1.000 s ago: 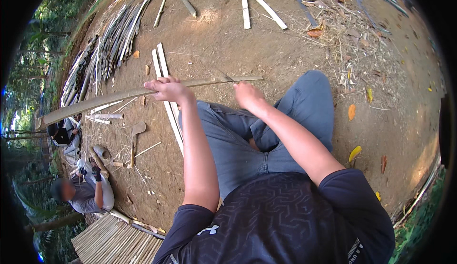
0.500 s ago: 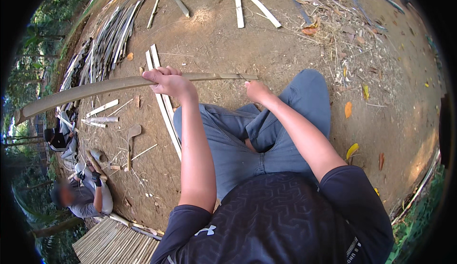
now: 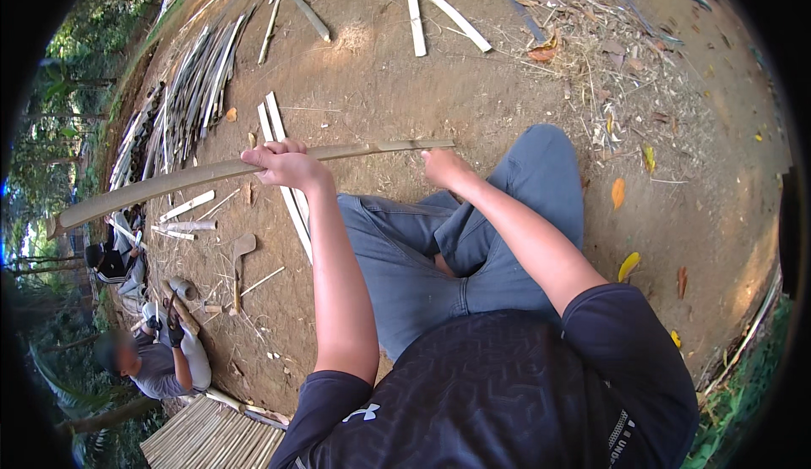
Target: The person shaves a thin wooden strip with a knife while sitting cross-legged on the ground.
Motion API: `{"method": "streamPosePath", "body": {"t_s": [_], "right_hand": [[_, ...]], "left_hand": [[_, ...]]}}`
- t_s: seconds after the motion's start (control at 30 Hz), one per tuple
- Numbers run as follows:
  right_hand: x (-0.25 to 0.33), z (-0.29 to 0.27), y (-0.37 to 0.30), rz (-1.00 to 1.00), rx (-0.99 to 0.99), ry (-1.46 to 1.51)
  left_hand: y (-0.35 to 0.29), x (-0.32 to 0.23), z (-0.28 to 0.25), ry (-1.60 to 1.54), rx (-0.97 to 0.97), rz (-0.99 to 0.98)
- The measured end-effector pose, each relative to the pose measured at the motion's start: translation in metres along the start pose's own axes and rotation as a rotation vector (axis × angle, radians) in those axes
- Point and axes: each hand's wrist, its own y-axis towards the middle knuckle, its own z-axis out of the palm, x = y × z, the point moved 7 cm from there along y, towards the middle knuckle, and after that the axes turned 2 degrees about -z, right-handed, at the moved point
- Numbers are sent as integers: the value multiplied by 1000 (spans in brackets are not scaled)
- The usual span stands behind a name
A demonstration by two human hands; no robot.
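Observation:
My left hand (image 3: 287, 165) is closed round a long split bamboo strip (image 3: 160, 187), which slants across in front of me. Its wide end reaches far to the left, and its narrow end lies just above my right hand (image 3: 448, 170). That hand is closed in front of my bent right knee, close to the strip's right end. Whatever its fingers hold is hidden or too thin to make out. Beneath the strip, beyond my left forearm, two pale bamboo slats (image 3: 291, 207) lie on the ground.
A heap of bamboo strips (image 3: 198, 89) lies at the far left. A wooden-handled blade (image 3: 242, 248) rests on the dirt. At the lower left a gloved co-worker (image 3: 169, 355) sits beside a slatted bamboo mat (image 3: 211, 435). Loose slats (image 3: 414, 8) and shavings (image 3: 604, 89) lie farther off.
My left hand and the bamboo strip have shifted a little left and toward me. My right hand has moved slightly left, staying closed. The whole view has turned a little.

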Motion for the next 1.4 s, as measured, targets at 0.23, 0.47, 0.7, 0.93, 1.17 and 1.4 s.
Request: {"method": "streamPosePath", "body": {"t_s": [0.23, 0.47, 0.7, 0.93, 1.17, 1.4], "right_hand": [[-20, 1, 22, 4, -15, -18], [-40, 9, 17, 72, -39, -98], [-97, 11, 48, 207, 12, -50], [-90, 15, 55, 251, 11, -148], [-126, 17, 81, 373, 103, -255], [-136, 45, 89, 368, 237, -273]], "left_hand": [[3, 0, -4, 19, -90, -37], [12, 5, 0, -7, -41, -32], [6, 5, 12, 24, -47, -10], [22, 11, 10, -11, -1, -57], [13, 5, 10, -21, 23, -36], [8, -3, 7, -2, 79, 0]]}}
